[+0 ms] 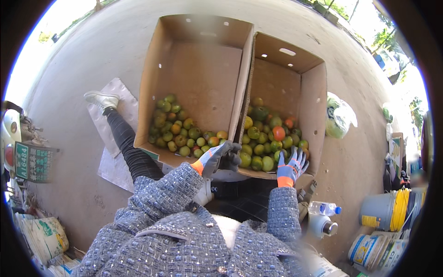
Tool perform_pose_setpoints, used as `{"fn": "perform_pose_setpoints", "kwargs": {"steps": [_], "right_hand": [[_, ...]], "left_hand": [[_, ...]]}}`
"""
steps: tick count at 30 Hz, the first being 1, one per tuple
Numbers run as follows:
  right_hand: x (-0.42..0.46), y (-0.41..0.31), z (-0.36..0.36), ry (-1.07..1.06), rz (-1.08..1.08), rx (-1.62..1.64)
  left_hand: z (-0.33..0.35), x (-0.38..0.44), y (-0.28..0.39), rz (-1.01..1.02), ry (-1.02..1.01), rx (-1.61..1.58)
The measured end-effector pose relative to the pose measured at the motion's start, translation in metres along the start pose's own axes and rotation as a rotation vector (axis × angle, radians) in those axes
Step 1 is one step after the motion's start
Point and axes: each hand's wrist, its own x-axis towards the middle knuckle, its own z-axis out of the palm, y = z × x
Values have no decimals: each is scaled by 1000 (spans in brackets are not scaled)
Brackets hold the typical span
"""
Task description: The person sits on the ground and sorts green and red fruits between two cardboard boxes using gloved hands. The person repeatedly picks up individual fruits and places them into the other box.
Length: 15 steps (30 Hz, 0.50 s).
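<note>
Two open cardboard boxes stand side by side before me. Green tomatoes (180, 131), a few turning orange, lie in the near part of the left box (204, 76). More tomatoes (261, 142), mostly green with a red tomato (278, 133) among them, fill the near part of the right box (280, 78). My left hand (221, 159), in a grey-and-orange work glove, hovers at the near edge between the boxes, palm turned right, with nothing visible in it. My right hand (292, 166), gloved alike, spreads its fingers over the near tomatoes in the right box; their undersides are hidden.
Right of the boxes, a plastic bag of green produce (337, 116) sits on the concrete floor. A water bottle (324, 208) and a flask (322, 225) are near my right side. Buckets (379, 209) stand further right. Cardboard sheets (116, 169) lie under my left leg.
</note>
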Motion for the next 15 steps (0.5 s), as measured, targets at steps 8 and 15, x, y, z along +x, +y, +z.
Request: {"fn": "perform_pose_setpoints", "kwargs": {"steps": [8,15], "right_hand": [[-4,-31,-3,-74,-159,40],[-3,-37,2,24,-200,254]], "left_hand": [[-153,59,81,575,618,239],[-335,79,125,-352,1232,2057]]}}
